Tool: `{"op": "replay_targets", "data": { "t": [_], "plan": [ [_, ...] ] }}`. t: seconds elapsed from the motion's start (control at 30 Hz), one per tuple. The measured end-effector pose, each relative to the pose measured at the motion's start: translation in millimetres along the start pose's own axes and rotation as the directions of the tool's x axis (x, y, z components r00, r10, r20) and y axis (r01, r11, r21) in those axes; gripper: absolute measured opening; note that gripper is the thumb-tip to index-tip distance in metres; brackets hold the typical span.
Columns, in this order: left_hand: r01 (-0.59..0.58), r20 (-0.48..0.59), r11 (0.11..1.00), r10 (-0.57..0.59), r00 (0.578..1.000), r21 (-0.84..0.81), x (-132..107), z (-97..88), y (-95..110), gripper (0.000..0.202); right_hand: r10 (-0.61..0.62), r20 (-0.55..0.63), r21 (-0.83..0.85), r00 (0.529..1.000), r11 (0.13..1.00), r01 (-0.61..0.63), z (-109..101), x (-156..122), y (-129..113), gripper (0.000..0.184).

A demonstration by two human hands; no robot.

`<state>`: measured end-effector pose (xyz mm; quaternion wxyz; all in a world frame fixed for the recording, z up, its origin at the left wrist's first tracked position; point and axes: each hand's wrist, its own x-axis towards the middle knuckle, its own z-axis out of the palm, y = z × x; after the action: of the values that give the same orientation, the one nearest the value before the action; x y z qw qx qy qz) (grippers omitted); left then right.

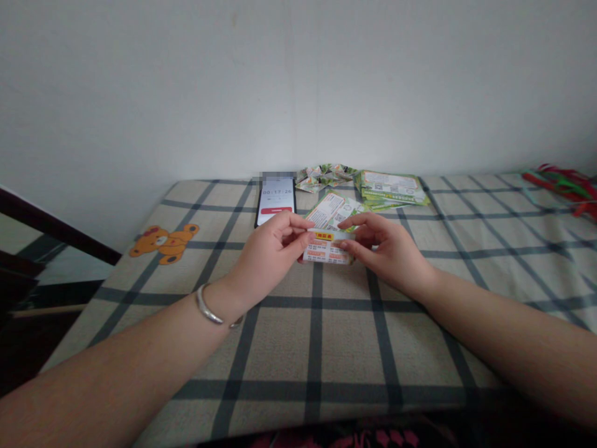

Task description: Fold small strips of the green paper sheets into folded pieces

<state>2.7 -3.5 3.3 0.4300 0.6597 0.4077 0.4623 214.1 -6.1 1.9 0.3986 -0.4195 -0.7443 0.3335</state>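
Between my two hands is a small printed paper card [325,252] with a yellow heading and orange blocks. My left hand [275,246], with a silver bracelet [208,305] on its wrist, pinches the card's left edge. At its upper right, my right hand [380,246] grips the card between thumb and fingers. Just behind the card lies a green and white printed sheet [332,210], partly hidden by the hands and card.
A phone [276,198] showing a timer stands behind my left hand. Folded paper pieces [321,177] and a stack of green printed sheets [392,186] lie near the wall. Red and green strips [564,186] are at far right. A bear picture [165,242] marks the checked tablecloth [270,348].
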Motion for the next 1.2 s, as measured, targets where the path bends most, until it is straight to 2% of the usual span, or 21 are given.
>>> {"op": "replay_targets", "data": {
  "t": [0.2,0.4,0.57,0.7,0.83,1.0,1.2],
  "plan": [
    [-0.004,0.000,0.999,0.004,1.000,0.050,-1.9,0.4,-1.0,0.012,0.022,-0.034,0.067,0.999,0.998,-0.019,3.3,4.3,4.3,0.024],
    [-0.070,-0.007,0.984,0.072,0.997,0.164,-3.0,-0.6,-1.8,0.011,-0.049,-0.058,-0.113,0.997,0.993,0.043,1.5,3.5,2.6,0.024],
    [-0.122,-0.005,0.939,0.130,0.991,0.323,-4.3,-2.1,-2.6,0.009,-0.045,-0.029,-0.144,0.999,0.989,0.040,0.9,4.4,2.0,0.027],
    [-0.163,0.023,0.901,0.168,0.986,0.402,-5.4,-2.5,-3.1,0.006,-0.031,-0.034,-0.193,0.999,0.981,0.024,0.8,4.9,0.8,0.022],
    [-0.126,0.040,0.927,0.119,0.992,0.353,-4.4,-1.7,-4.0,0.007,-0.039,-0.029,-0.208,0.999,0.978,0.033,-0.5,3.5,1.0,0.021],
    [-0.005,0.067,0.987,-0.006,0.998,0.159,-1.5,0.2,-2.2,0.008,-0.026,-0.052,-0.189,0.998,0.982,0.016,-1.3,3.0,3.9,0.019],
    [0.098,0.034,0.993,-0.100,0.994,0.062,0.5,1.9,1.3,0.010,-0.028,-0.092,-0.180,0.995,0.984,0.011,-1.3,5.2,3.4,0.018]
  ]
}}
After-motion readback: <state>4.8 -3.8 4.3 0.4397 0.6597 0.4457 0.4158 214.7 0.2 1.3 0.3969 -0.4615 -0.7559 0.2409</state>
